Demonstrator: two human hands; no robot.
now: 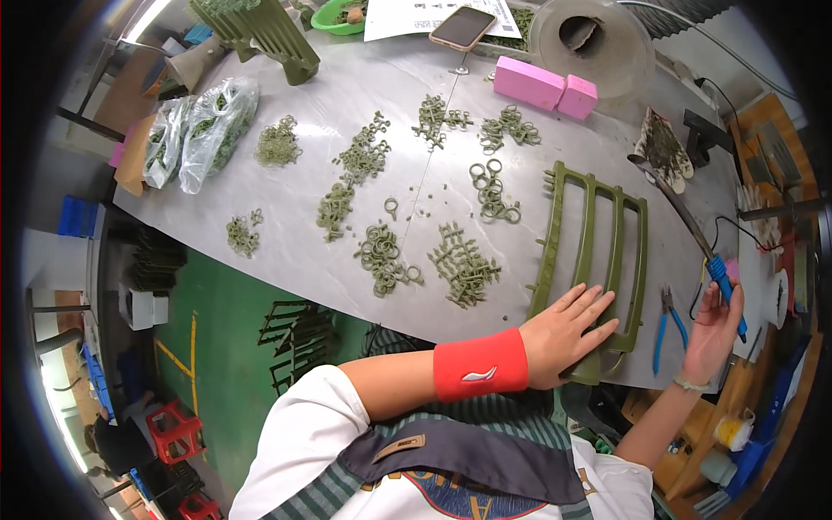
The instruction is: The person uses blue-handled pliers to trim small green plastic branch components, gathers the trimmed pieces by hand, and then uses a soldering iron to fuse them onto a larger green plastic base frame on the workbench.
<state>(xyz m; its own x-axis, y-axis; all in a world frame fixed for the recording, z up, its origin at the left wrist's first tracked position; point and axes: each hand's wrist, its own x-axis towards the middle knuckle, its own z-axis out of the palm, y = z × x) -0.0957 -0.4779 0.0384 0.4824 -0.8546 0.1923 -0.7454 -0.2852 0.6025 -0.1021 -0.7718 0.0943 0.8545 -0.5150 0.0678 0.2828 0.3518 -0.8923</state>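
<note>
My left hand [568, 338], below a red wristband, lies flat with fingers spread across the lower end of an olive-green slatted frame [587, 234]. The frame has curved bars and small studs along its left edge. At the far right, my right hand [712, 334] is closed round the blue handle of a soldering iron [718, 276]. Its long metal shaft points up and left, past the frame. Blue-handled pliers [663, 334] lie between the frame and my right hand. Left of the frame are a heap of spiky green pieces [464, 266] and green rings [496, 195].
More small green parts [362, 156] lie in heaps over the grey table [347, 87]. Pink blocks [527, 84], a phone [464, 29] and a round metal duct [598, 43] are at the back. Filled plastic bags [217, 130] sit far left. A dirty glove [666, 149] lies at right.
</note>
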